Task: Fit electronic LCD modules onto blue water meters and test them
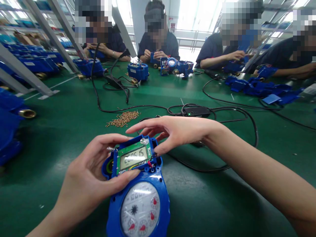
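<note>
A blue water meter (165,200) with a round white dial (140,209) and red pointers lies in front of me. Its upper housing is uncovered, and a green circuit board with a lit digit display (133,155) shows inside, with thin coloured wires beside it. My left hand (91,171) grips the housing from the left, thumb across its lower edge and fingers behind. My right hand (170,130) arches over the housing's upper right corner, its fingers apart and the thumb close to or touching the edge. Part of its fingertips is hidden behind the housing.
A pile of small brass-coloured screws (124,118) lies beyond the meter. Black cables and a black power adapter (197,112) spread across the green table (74,108). More blue meters (138,70) stand farther back and at left. Several people (158,42) work opposite.
</note>
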A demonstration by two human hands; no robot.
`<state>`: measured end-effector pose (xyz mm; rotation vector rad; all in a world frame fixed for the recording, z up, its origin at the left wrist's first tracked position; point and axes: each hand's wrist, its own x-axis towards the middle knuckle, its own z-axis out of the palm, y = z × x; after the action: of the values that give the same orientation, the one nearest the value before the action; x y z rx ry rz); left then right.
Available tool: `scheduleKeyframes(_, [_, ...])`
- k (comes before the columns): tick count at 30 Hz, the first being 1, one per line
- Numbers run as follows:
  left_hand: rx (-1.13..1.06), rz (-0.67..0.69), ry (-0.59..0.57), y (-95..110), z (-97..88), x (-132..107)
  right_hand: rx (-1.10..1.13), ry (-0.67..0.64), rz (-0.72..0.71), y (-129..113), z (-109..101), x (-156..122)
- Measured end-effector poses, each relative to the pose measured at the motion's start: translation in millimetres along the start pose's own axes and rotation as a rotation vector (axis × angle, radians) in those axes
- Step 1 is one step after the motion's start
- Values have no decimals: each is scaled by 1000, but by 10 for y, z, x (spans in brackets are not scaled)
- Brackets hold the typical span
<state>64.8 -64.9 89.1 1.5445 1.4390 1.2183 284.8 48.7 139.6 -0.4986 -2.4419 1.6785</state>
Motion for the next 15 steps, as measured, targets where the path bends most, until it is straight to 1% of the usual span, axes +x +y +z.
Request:
scheduleKeyframes(1, [-6,-4,-2,-5,-4,2,7,31,-4,-19,19,-60])
scheduleKeyframes(3, [-26,-29,9,-12,-11,2,-34,171,-18,-40,114,-178])
scheduleKeyframes(6, [-35,-38,12,-19,-17,-1,-155,435,-52,-24,355,-311])
scheduleKeyframes(9, [-38,-46,22,-21,-16,-11,-260,595,-88,31,576,-367])
scheduleKeyframes(12, [-39,-85,58,-24,-11,-28,-361,662,-174,97,653,-392])
scheduleKeyframes(13, [-29,-84,58,-28,-12,-33,-388,656,-213,118,650,-400])
scheduleKeyframes(15, [2,-68,39,-49,-23,-40,-434,604,-278,157,627,-412])
